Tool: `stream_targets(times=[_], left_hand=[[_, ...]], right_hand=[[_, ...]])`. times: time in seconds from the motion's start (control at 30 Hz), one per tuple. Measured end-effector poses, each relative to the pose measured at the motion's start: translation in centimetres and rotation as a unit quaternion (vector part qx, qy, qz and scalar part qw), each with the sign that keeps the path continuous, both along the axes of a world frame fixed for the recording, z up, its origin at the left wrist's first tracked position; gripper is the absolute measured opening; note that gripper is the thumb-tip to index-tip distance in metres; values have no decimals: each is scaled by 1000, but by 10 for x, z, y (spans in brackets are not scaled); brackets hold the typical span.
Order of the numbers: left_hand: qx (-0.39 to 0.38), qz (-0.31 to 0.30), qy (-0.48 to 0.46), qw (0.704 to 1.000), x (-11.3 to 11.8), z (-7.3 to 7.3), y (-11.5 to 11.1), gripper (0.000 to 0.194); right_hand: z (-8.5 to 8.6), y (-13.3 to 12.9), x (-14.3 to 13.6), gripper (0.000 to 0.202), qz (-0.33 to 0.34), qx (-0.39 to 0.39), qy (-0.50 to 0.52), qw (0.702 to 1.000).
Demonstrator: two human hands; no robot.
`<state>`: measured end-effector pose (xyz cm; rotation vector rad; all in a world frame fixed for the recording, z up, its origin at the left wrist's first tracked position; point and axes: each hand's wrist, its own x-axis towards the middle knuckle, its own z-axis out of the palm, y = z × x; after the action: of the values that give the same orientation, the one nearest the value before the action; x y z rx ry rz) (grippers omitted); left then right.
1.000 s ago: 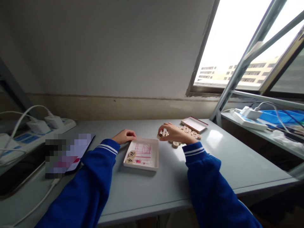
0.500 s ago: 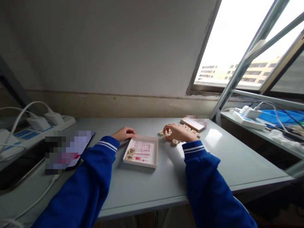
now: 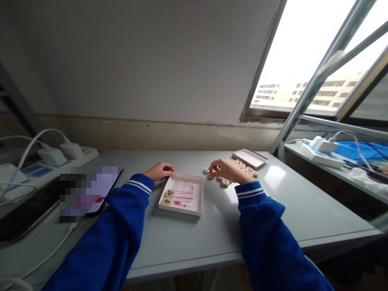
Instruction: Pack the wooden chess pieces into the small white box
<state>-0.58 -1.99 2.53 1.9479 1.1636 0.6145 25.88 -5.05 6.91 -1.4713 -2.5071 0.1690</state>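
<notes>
A shallow white box (image 3: pixel 198 202) lies in front of me, with pink lines and red marks on its bottom. Two round wooden Chinese chess pieces (image 3: pixel 169 194) rest in its near left corner. My left hand (image 3: pixel 159 171) is closed, its fingers on the box's far left corner. To the right of the box, my right hand (image 3: pixel 222 167) pinches a chess piece (image 3: pixel 211 176) low over the table; the fingers hide part of it. Beside and behind that hand, several more chess pieces (image 3: pixel 224 182) lie grouped on the table, some of them hidden by it.
A second shallow box part (image 3: pixel 251 157) with a brown rim lies behind the pieces. At left are a phone (image 3: pixel 93 194), its cable and a power strip (image 3: pixel 87 155) with chargers. Another power strip (image 3: pixel 321 155) sits on the right shelf. The table's front edge (image 3: pixel 188 262) runs below my arms.
My right hand's fingers have dipped toward the table; the tilted piece seen between them before no longer shows its face. My left hand stays at the box corner. The view has shifted slightly.
</notes>
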Motion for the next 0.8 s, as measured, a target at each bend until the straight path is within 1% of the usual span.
stream_targets(times=[0.1, 0.17, 0.2, 0.23, 0.3, 0.37, 0.4, 0.47, 0.57, 0.63, 0.67, 0.73, 0.8], left_hand=[[4, -2, -1, 1000, 0, 0, 0, 21], [7, -4, 1, 1000, 0, 0, 0, 21], [8, -6, 2, 1000, 0, 1, 0, 20], [9, -9, 2, 1000, 1, 1, 0, 20], [11, -13, 0, 1000, 1, 1, -1, 20], [13, -14, -4, 1000, 1, 0, -1, 20], [13, -13, -4, 1000, 1, 0, 0, 20], [10, -10, -2, 1000, 1, -1, 0, 20], [6, -8, 5, 1000, 1, -2, 1, 22], [6, -8, 8, 1000, 0, -1, 1, 23], [5, -9, 9, 1000, 0, -1, 1, 24], [3, -10, 8, 1000, 1, 0, 0, 24], [2, -9, 6, 1000, 1, 0, 0, 24]], right_hand=[[-3, -10, -31, 18, 112, -6, 73, 991], [-12, -18, -56, 24, 195, 17, 70, 978], [-18, -23, -67, 27, 224, 33, 53, 973], [-24, -27, -76, 29, 239, 50, 34, 969], [-34, -32, -88, 32, 243, 79, 6, 967], [-37, -34, -89, 32, 231, 91, 0, 969], [-34, -33, -87, 30, 225, 92, 4, 970], [-23, -30, -74, 27, 207, 85, 23, 974], [0, -25, -43, 25, 158, 58, 52, 984], [12, -22, -20, 25, 126, 14, 47, 991], [15, -21, -9, 24, 113, -9, 37, 993], [14, -18, 9, 23, 85, -40, -1, 996], [7, -14, 20, 26, 46, -32, -45, 997]])
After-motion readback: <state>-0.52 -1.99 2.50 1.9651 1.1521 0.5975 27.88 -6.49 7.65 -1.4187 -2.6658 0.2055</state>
